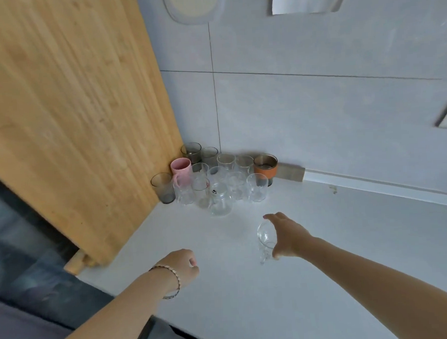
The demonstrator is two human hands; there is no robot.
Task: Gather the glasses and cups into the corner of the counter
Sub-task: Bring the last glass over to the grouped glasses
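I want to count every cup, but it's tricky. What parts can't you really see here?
- Head view: the clear glasses in the corner overlap and see-through, so their exact count is unclear.
- The label on the front glass is too small to read.
- The right hand covers part of the clear glass it holds.
- The left hand is curled away; anything inside is hidden.
- The dark area at left is blurred.

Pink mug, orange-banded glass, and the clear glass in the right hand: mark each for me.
pink mug (181, 167): head view, on its side wall.
orange-banded glass (265, 170): head view, on the orange band.
clear glass (263, 235): head view, on its bowl beside the fingers.
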